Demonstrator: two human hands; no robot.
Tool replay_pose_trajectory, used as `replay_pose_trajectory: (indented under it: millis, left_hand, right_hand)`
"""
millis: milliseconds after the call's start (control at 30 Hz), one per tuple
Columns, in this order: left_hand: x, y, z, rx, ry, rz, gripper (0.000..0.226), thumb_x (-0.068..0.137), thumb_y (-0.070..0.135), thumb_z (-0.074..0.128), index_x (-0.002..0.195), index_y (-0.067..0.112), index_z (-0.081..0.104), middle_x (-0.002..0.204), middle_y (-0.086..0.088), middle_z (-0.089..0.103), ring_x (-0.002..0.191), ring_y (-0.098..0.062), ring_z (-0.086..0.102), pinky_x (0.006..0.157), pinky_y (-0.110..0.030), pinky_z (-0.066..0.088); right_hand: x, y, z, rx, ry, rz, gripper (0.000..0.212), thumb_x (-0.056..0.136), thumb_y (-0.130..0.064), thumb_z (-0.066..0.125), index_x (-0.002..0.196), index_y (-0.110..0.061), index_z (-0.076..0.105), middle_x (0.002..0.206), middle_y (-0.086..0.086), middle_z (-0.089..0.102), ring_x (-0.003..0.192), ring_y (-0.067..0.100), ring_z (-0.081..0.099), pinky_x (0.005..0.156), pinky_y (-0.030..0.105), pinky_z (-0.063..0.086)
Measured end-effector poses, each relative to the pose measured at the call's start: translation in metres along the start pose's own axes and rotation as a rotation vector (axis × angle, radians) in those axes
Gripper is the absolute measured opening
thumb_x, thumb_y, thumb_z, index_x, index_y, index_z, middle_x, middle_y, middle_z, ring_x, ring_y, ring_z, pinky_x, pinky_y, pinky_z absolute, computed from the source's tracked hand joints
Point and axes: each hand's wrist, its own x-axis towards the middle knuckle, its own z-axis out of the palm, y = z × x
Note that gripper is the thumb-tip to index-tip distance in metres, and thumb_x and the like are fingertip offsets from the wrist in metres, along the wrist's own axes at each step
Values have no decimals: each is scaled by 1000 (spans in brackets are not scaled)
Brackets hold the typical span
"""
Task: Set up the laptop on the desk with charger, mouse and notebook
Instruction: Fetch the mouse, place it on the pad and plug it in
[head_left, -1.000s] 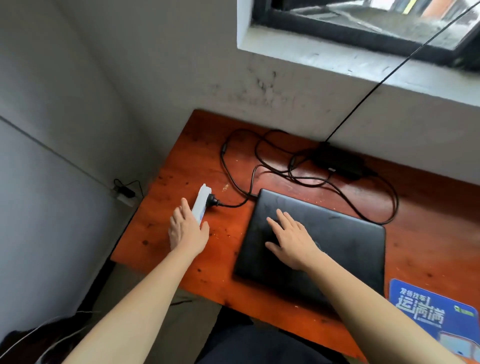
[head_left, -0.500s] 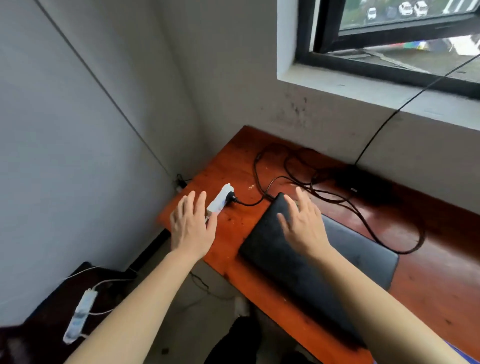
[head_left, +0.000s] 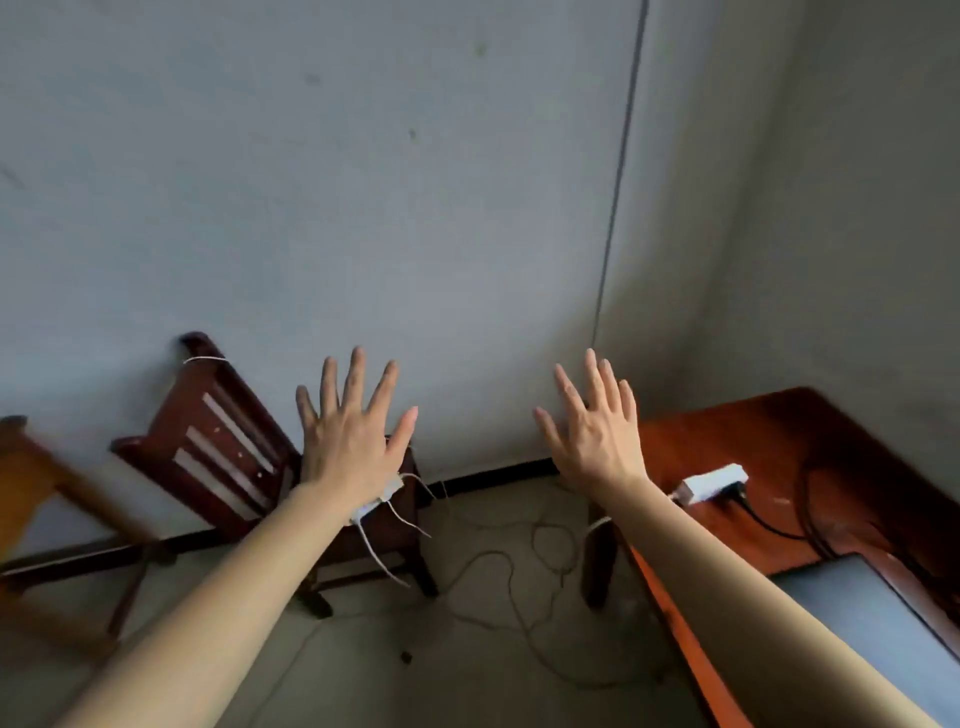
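Two bare hands are up in front of a grey wall (head_left: 363, 208), and neither holds or touches anything.

At 9 o'clock in the view, a light wooden frame (head_left: 36, 467) is too blurred to identify. Next to it, at 8 o'clock, a dark wooden chair (head_left: 218, 447) has its slatted back tilted toward the wall.

The left hand (head_left: 353, 441) shows its back to the camera, just left of centre. Its fingers are straight and spread wide, and it is in front of the chair. At 5 o'clock from its wrist, a white box (head_left: 378, 501) sits on the chair seat, and pale leads hang from the box. At 6 o'clock, thin pale cords (head_left: 498, 571) loop loosely over the floor.

The right hand (head_left: 597, 441) is just right of centre. It is also spread wide with straight fingers and is clear of the desk. At 12 o'clock from it, a thin dark line (head_left: 618, 182) runs up the wall.

The reddish desk (head_left: 779, 426) fills the corner at 4 o'clock. A white power strip (head_left: 711, 483) lies near its left edge. A black cable (head_left: 769, 525) is plugged into the strip and trails toward 5 o'clock. The laptop (head_left: 883, 629) lies flat on the desk at the 4 o'clock edge of the view. Its surface is pale with glare, and the right forearm covers part of it.
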Motion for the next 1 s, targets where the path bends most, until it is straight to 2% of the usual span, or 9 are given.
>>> replay_pose_trajectory:
  millis: [100,167,267,367,633,800,1000]
  left_hand:
    - [-23,-94,-2,-12,42,-91,72,95,63,17,155,25,32,163,-16,22,148,-44,18,112,-68,22]
    - [-38,-168,-5,5,76,-165,69,96,60,25,153,23,37,161,-18,26,146,-46,22,109,-69,25]
    - [-55,-268,-13,42,85,-301,69,98,61,21,156,25,27,164,-16,19,149,-43,15,112,-69,21]
    - [-72,-349,-21,51,107,-436,72,97,64,13,158,26,22,166,-14,11,151,-40,10,116,-65,16]
    - [-113,-508,-30,112,162,-728,70,96,60,23,154,22,31,162,-17,23,148,-41,20,112,-67,23]
    - [-123,-606,-19,206,130,-925,74,95,63,15,156,23,26,163,-15,19,150,-38,16,114,-66,22]
    - [-116,-702,-17,291,130,-1094,71,97,62,21,152,20,35,160,-17,27,146,-41,23,110,-69,26]
  right_hand:
    - [28,-94,26,5,-60,-95,70,100,-66,21,160,-30,15,169,12,-3,156,31,-5,126,50,2]
    - [46,-169,50,10,-65,-200,71,100,-66,21,161,-30,9,169,11,-8,155,30,-8,125,48,-2]
    - [68,-280,78,37,-82,-388,69,102,-63,26,161,-29,10,169,12,-5,156,31,-6,125,49,-2]
    - [83,-376,104,82,-102,-490,69,102,-63,26,160,-29,14,169,12,-3,156,32,-4,125,50,0]
    - [111,-584,174,157,-171,-778,73,98,-66,15,160,-28,16,169,13,0,156,31,1,125,49,3]
    - [143,-700,240,185,-232,-955,72,101,-68,11,161,-31,-2,167,10,-15,155,30,-11,126,49,-3]
    - [178,-835,289,264,-287,-1110,71,101,-68,14,160,-30,6,169,11,-6,156,31,-4,124,49,-2]
